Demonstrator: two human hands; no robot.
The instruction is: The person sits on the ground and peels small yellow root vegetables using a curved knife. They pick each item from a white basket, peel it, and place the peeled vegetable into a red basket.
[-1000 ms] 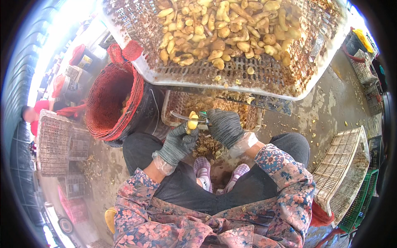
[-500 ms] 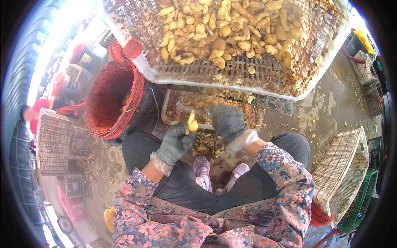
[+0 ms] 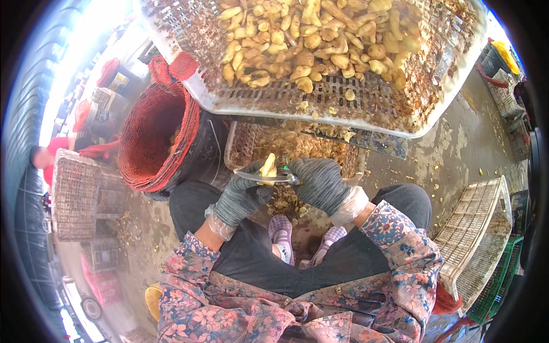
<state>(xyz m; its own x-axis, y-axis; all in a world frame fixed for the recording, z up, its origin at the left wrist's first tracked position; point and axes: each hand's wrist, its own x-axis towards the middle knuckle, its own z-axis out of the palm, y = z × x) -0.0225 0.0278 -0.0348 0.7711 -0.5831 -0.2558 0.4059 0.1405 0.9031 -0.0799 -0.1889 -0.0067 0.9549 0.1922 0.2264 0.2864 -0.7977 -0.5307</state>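
My left hand (image 3: 241, 199), in a grey knit glove, is closed around the base of a small pale-yellow knobbly piece (image 3: 268, 163), whose kind I cannot tell. My right hand (image 3: 321, 184), gloved alike, grips a knife. The knife blade (image 3: 282, 178) points left and lies across the piece. Above my hands, a big white plastic basket (image 3: 257, 112) holds a heap of similar yellow-brown pieces (image 3: 320, 43). Partly beneath it, a lower tray (image 3: 230, 150) contains brown and yellowish scraps. More scraps (image 3: 286, 200) lie just below my hands.
A dark bucket (image 3: 201, 146) lined with red netting (image 3: 137, 151) stands left of the lower tray. Stained crates (image 3: 74, 197) are stacked farther left. At the right, a tilted white crate (image 3: 470, 220) leans near a green crate (image 3: 503, 280). Bits litter the wet floor (image 3: 432, 154).
The knife in my right hand has come to lie across the yellow piece, its blade now plainly visible. My right hand has shifted slightly down; my left still holds the piece.
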